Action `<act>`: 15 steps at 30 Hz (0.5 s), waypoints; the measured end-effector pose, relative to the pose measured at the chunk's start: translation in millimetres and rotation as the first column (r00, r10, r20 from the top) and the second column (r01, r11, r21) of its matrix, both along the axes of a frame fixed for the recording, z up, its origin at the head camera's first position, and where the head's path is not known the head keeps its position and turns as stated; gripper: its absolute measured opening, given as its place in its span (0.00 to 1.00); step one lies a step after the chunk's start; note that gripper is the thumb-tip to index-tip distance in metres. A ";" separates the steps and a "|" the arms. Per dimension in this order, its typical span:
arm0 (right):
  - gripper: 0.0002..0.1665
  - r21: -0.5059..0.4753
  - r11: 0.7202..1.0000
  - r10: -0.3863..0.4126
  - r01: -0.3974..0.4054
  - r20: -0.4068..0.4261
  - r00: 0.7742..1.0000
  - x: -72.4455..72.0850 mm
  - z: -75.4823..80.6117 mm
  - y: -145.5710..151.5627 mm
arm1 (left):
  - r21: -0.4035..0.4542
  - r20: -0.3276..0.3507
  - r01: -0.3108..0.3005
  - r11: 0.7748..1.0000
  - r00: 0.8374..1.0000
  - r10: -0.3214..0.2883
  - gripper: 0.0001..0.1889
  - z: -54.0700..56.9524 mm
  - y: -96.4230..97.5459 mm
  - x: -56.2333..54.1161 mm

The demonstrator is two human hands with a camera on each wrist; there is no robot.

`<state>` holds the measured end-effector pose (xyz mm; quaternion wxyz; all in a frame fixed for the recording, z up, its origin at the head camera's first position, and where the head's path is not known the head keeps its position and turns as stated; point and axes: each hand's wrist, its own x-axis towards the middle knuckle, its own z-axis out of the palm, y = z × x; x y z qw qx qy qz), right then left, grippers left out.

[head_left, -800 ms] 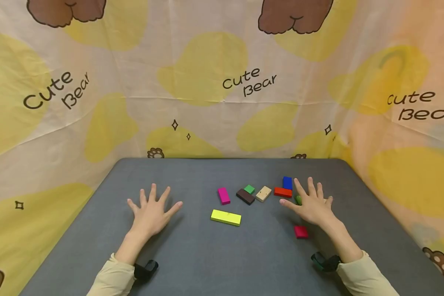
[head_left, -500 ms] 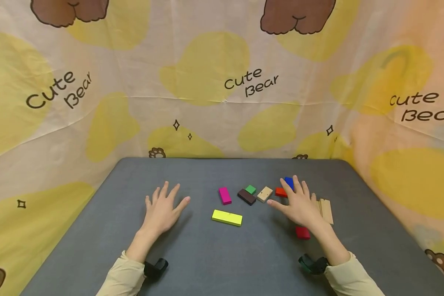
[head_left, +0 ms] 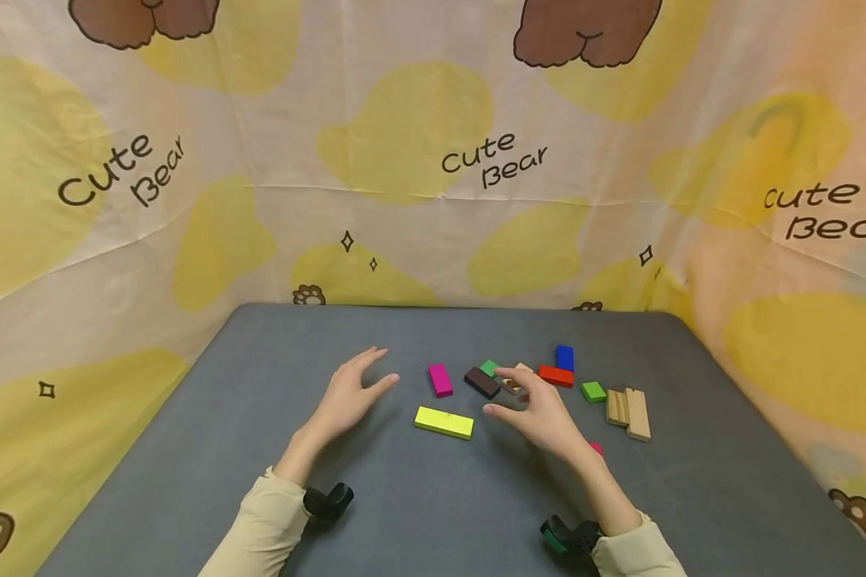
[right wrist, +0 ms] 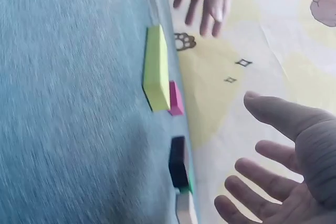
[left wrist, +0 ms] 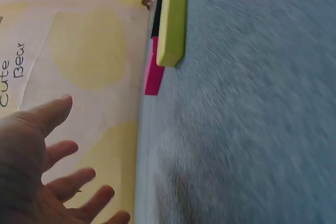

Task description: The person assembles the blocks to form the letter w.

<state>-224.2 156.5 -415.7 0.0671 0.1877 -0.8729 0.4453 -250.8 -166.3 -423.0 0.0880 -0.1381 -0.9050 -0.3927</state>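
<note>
My left hand (head_left: 346, 398) hovers over the table left of the magenta block (head_left: 440, 381), its fingers relaxed and nothing held. My right hand (head_left: 541, 413) is raised with thumb and fingers apart, also bare; it partly covers a beige block (head_left: 515, 377) and a red block (head_left: 596, 449). Between the hands lies a long yellow-green block (head_left: 443, 422). A dark brown block (head_left: 482, 382) touches a green block (head_left: 489, 368) just beyond the right fingertips. In the right wrist view, the long yellow-green block (right wrist: 156, 72) and dark block (right wrist: 179, 162) stand left of the thumb.
Right of the right hand, an orange-red block (head_left: 556, 376) lies against a blue block (head_left: 565, 357). Farther right are a bright green block (head_left: 593, 392) and light wooden pieces (head_left: 638, 414). A printed cloth (head_left: 404, 160) hangs behind the grey table (head_left: 404, 513).
Both hands have moved inward toward the long yellow-green block, and their spread fingers have relaxed. The bright green block and wooden pieces have come out from behind the right hand.
</note>
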 end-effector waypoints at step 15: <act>0.21 -0.331 0.916 -0.081 0.227 0.401 0.912 4.9 -17.2 -42.8 | 0.316 0.198 0.013 0.949 0.977 -0.079 0.29 -12.9 33.9 -39.8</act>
